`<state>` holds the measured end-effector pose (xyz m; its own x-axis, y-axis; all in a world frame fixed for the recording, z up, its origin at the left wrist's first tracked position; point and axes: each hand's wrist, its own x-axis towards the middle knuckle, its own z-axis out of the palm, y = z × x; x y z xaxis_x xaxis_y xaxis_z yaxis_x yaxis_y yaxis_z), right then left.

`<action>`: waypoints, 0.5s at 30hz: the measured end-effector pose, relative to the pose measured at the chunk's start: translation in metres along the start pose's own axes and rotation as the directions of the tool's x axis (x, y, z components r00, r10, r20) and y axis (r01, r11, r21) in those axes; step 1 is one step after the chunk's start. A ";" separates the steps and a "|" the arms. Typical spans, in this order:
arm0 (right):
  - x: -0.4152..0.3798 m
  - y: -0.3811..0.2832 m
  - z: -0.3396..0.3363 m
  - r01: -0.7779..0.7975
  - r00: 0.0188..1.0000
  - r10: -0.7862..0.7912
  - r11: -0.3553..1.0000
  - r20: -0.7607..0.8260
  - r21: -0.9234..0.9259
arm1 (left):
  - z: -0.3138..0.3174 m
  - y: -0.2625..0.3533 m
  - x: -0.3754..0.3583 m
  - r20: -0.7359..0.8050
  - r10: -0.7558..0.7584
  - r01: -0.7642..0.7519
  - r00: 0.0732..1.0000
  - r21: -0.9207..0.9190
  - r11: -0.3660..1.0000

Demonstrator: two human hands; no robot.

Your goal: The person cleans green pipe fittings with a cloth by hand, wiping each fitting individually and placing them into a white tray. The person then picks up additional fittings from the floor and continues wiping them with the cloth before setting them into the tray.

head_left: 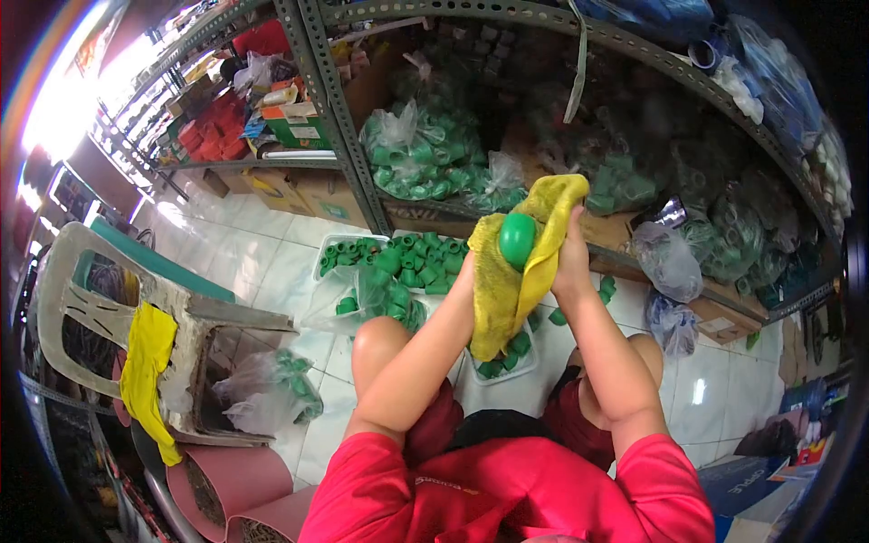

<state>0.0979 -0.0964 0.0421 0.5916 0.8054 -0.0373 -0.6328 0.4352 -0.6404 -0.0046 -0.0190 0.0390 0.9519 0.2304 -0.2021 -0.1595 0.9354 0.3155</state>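
Note:
A yellow cloth (493, 308) is held up in front of me, folded around a smooth, rounded green pipe fitting (517, 240). My left hand (468, 279) grips the cloth from the left, its fingers hidden behind it. On the other side my right hand (570, 258) is closed on the cloth's right edge. Below the cloth, a white tray (507, 376) of green fittings stands on the floor between my legs. Farther forward lie more green pipe fittings (412, 262) in trays, beside an open plastic bag (348, 294) with fittings in it.
Metal shelving (348, 149) with bagged green fittings (421, 149) runs across the front. At left stands a worn plastic chair (195, 335) with a yellow cloth strip (149, 380) over it. Pink containers (244, 480) are at lower left, a blue box (738, 484) at lower right.

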 end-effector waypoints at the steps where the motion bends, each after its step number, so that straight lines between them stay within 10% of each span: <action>1: -0.004 -0.001 0.007 0.005 0.999 -0.008 0.998 0.051 0.058 | 0.000 0.005 0.001 0.008 -0.012 0.012 1.000 -0.008 1.000; 4: -0.008 0.008 -0.005 0.006 0.978 -0.022 0.997 0.206 0.081 | -0.016 0.004 0.011 -0.007 0.037 -0.037 0.999 -0.006 0.999; 7: -0.014 0.010 -0.008 0.369 0.926 -0.103 0.440 0.362 -0.819 | -0.033 0.002 0.016 -0.021 0.174 -0.171 0.984 0.112 0.979; 12: -0.007 0.014 0.002 0.394 0.913 -0.312 0.503 0.263 -0.770 | -0.004 -0.013 0.001 -0.055 0.418 -0.301 0.907 0.611 0.732; 14: 0.002 0.014 -0.007 0.278 0.942 -0.336 0.768 0.006 -0.577 | -0.002 -0.020 0.002 0.022 0.433 -0.347 0.901 0.636 0.690; 15: 0.001 0.018 -0.012 0.107 0.968 -0.249 0.503 -0.025 -0.858 | -0.003 -0.021 0.004 -0.003 0.412 -0.323 0.911 0.616 0.718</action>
<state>0.0934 -0.0924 0.0213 0.7428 0.6615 0.1035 0.1734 -0.0407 -0.9840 0.0016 -0.0371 0.0288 0.8009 0.5961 -0.0570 -0.2603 0.4322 0.8634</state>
